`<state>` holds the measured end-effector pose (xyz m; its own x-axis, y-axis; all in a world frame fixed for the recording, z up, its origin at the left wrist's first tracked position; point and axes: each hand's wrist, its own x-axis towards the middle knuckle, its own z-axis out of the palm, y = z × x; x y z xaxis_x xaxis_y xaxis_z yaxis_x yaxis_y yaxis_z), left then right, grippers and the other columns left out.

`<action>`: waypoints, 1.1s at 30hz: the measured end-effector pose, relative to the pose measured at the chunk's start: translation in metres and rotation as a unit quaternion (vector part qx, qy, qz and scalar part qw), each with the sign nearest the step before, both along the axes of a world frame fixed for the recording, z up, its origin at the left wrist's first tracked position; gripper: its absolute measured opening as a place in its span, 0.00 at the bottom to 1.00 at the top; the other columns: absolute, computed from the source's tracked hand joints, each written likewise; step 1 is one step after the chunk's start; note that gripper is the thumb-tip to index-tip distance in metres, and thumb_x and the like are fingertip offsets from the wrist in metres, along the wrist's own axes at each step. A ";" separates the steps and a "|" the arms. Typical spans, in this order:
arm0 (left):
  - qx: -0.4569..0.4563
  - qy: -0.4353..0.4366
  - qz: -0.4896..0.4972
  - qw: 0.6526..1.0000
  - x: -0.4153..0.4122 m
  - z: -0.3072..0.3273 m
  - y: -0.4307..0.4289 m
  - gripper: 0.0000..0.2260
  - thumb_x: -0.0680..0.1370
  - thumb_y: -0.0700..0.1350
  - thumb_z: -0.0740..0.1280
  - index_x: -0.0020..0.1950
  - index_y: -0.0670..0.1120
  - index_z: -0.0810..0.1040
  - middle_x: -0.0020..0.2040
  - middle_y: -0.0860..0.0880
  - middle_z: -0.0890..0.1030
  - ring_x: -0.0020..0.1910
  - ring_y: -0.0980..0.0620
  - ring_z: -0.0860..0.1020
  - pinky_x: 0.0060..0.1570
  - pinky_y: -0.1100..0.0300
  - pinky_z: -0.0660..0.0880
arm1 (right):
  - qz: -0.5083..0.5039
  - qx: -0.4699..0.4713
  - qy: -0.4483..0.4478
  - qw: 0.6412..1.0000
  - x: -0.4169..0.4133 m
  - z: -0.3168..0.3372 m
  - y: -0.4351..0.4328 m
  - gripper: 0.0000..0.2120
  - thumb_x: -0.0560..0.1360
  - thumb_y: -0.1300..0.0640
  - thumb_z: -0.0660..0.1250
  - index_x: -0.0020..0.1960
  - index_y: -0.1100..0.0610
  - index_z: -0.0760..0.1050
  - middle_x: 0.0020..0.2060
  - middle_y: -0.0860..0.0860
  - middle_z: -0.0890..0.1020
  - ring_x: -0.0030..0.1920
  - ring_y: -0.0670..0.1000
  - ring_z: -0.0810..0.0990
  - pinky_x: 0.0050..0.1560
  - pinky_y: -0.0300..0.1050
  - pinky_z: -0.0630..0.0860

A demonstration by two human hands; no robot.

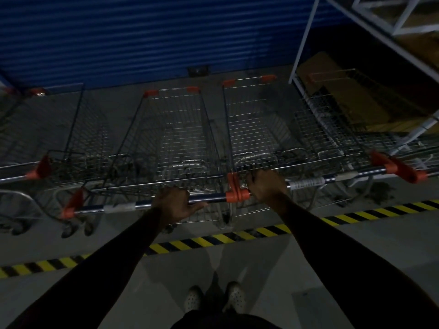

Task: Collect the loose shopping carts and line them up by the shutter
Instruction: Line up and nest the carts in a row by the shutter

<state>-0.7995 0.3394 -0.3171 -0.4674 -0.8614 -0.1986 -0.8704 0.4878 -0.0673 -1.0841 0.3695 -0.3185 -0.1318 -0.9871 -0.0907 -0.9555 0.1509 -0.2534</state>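
My left hand [174, 203] curls round the middle cart [180, 138] handle bar [209, 198]; my right hand [264, 186] grips the next cart [256, 129]. Both stand on the floor [332, 257], noses at the shutter [142, 39]. Stiff steel, probably heavyish, rolls; push by the bars.

Carts [183, 138] block the shutter [142, 39]; near floor [297, 269] lies free.
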 end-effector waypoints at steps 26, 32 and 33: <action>0.009 0.021 0.022 0.999 -0.003 -0.003 0.004 0.38 0.67 0.82 0.43 0.33 0.49 0.71 0.32 0.52 0.76 0.40 0.49 0.81 0.45 0.55 0.78 | 0.014 0.001 0.026 1.000 -0.005 -0.007 -0.004 0.18 0.83 0.49 0.55 0.53 0.58 0.79 0.50 0.61 0.83 0.51 0.62 0.81 0.50 0.52 0.77; -0.044 0.021 -0.008 0.999 0.003 -0.007 0.007 0.34 0.70 0.78 0.48 0.46 0.51 0.76 0.43 0.48 0.84 0.46 0.47 0.83 0.40 0.57 0.70 | 0.002 0.046 -0.020 0.999 -0.009 -0.007 -0.007 0.15 0.82 0.49 0.57 0.55 0.56 0.78 0.50 0.59 0.82 0.51 0.61 0.81 0.51 0.50 0.76; -0.043 0.021 -0.010 0.999 0.004 -0.007 0.006 0.36 0.70 0.79 0.46 0.48 0.50 0.76 0.43 0.48 0.84 0.46 0.47 0.83 0.40 0.57 0.71 | 0.002 0.042 -0.025 0.999 -0.009 -0.006 -0.007 0.15 0.82 0.49 0.56 0.55 0.56 0.78 0.50 0.59 0.82 0.51 0.61 0.81 0.51 0.51 0.76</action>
<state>-0.7954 0.3458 -0.3244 -0.4915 -0.8646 -0.1041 -0.8632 0.4995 -0.0735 -1.0936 0.3626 -0.3248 -0.1211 -0.9762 -0.1798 -0.9428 0.1698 -0.2868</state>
